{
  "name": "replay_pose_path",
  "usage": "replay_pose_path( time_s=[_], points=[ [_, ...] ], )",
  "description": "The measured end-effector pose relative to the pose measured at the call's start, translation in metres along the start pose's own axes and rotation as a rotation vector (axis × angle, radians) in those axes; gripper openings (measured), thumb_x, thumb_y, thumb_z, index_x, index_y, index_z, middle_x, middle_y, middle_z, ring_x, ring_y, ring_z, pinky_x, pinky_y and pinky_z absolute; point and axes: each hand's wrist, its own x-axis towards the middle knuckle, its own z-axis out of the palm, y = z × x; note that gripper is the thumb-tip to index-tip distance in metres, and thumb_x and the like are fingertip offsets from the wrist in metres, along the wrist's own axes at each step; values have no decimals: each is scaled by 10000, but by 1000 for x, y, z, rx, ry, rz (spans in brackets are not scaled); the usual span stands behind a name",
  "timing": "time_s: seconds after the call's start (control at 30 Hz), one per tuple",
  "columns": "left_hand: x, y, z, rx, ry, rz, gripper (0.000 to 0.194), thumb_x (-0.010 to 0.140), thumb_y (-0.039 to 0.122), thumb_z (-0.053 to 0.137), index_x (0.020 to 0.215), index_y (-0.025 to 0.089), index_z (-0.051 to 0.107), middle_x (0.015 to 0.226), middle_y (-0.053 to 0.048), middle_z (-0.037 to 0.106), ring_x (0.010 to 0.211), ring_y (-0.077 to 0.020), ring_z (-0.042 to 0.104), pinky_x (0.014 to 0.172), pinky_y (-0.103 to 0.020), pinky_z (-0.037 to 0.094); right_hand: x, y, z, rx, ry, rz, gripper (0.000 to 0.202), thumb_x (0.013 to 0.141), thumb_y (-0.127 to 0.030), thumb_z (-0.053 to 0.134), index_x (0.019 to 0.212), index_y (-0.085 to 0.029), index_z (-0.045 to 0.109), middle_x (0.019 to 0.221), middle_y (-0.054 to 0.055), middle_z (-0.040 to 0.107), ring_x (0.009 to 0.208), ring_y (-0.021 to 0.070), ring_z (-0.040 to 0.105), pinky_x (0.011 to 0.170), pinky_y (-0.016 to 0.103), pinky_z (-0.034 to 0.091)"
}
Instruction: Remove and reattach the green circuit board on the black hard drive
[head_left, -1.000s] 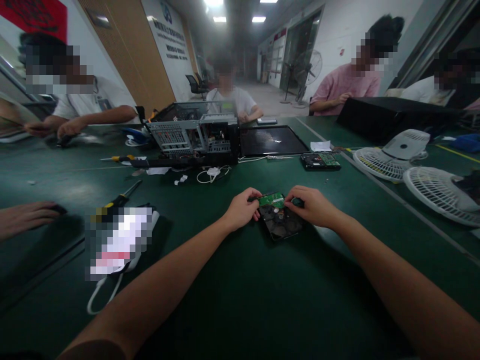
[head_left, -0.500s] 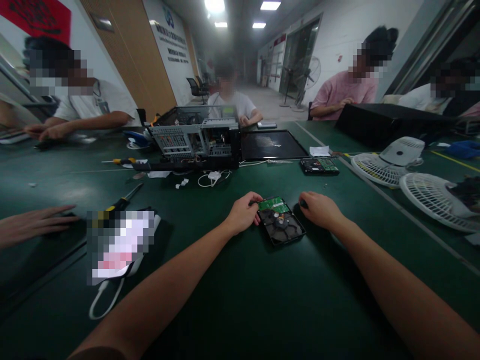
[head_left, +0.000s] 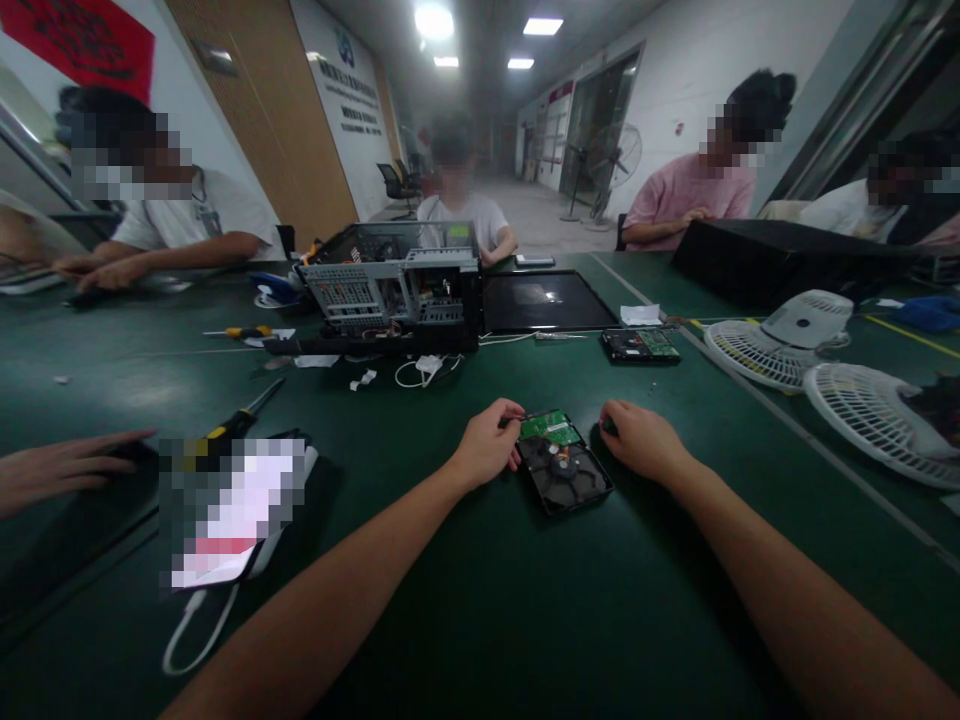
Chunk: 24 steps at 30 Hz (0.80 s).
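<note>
A hard drive (head_left: 566, 470) lies on the green table in front of me, its green circuit board and dark round motor side facing up. My left hand (head_left: 487, 445) is closed at its upper left edge, with thumb and fingers about the corner. To the right of the drive, a little apart from it, my right hand (head_left: 641, 437) is curled closed round a small dark thing (head_left: 609, 427) whose kind I cannot make out. A second hard drive (head_left: 641, 346) rests farther back, beyond my right hand.
An opened computer case (head_left: 394, 290) stands at the back, beside a black panel (head_left: 551, 300). To the left are a phone (head_left: 240, 510) with a white cable, a yellow-black screwdriver (head_left: 236, 425) and another person's hand (head_left: 60, 470). White fan parts (head_left: 877, 420) lie right. Several people sit around.
The view has tilted slightly upward, so everything sits a little lower. Both my hands keep nearly the same place and grip about the hard drive.
</note>
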Motion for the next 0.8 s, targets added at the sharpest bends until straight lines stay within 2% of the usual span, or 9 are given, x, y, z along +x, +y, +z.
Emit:
replay_pose_path(
  time_s=[0.3,0.5,0.6,0.7,0.8],
  points=[
    [-3,6,1,88,-6,-11,268,1017,296,533,1238,150,570,783,-18,672,450,-94,611,398,-179,454,1,3,1,78,14,8,188,969,-340,522,1047,-215,638,1082,115,725,888,253,677,713,324,439],
    [-6,9,4,154,31,0,284,1020,303,522,1249,144,581,670,18,627,429,-98,593,389,-174,441,-1,0,-13,263,23,-18,155,941,-335,555,948,-239,677,889,55,749,793,219,683,700,308,440],
    [-8,10,4,169,48,-3,280,1023,300,514,1245,144,584,643,28,615,417,-94,582,374,-163,426,-4,1,-21,323,133,-44,168,917,-376,591,923,-235,682,862,52,735,766,220,669,690,318,444],
    [-11,9,4,213,47,-10,290,1023,315,512,1257,158,584,633,32,612,400,-91,571,347,-153,400,-7,4,-32,415,328,-77,215,898,-398,624,977,-212,697,957,88,713,854,249,664,755,356,479],
    [-12,7,4,241,60,16,264,1010,319,532,1218,170,598,833,-24,686,420,-78,594,324,-155,401,-11,0,-44,596,552,-64,220,935,-378,598,1051,-219,698,1050,97,688,956,258,656,832,390,497]
  ],
)
